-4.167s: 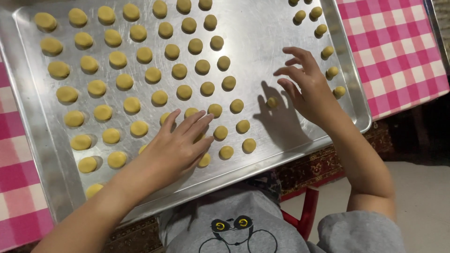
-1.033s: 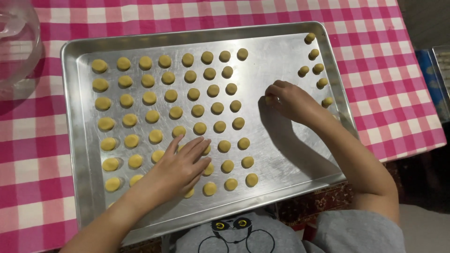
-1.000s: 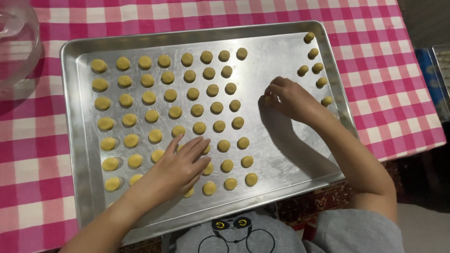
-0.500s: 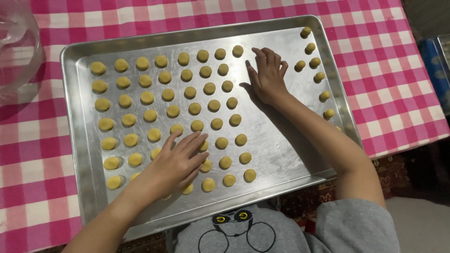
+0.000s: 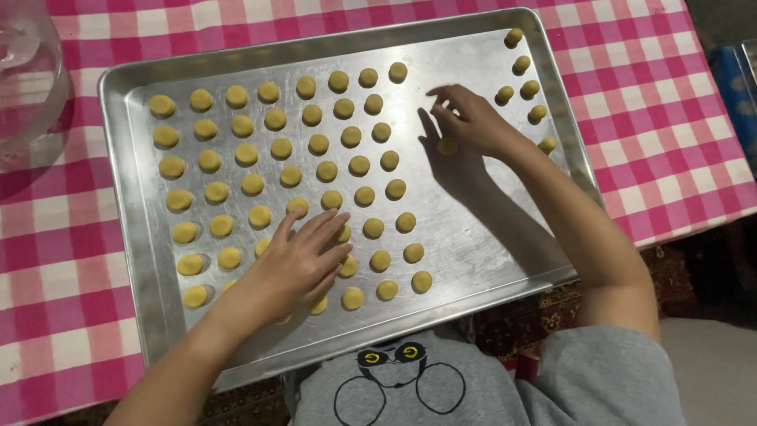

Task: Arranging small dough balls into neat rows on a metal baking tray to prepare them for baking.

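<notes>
A large metal baking tray [image 5: 473, 260] lies on a pink-and-white checked tablecloth [image 5: 63, 221]. Rows of small yellow dough balls [image 5: 280, 148] cover its left and middle. My left hand [image 5: 303, 260] rests flat with fingers spread on the tray's near part and covers a few balls. My right hand [image 5: 473, 118] hovers over the bare part right of the rows, fingers apart. Its thumb touches a single dough ball [image 5: 447, 147] that lies on the metal.
A short column of dough balls [image 5: 524, 87] runs along the tray's right rim. A clear glass bowl [image 5: 24, 71] stands at the far left corner. A blue object [image 5: 737, 87] shows at the right edge. The tray's near edge juts over my lap.
My right hand has moved from the tray's right side toward the rows, and a single ball now lies under its thumb. My left hand has stayed flat in place.
</notes>
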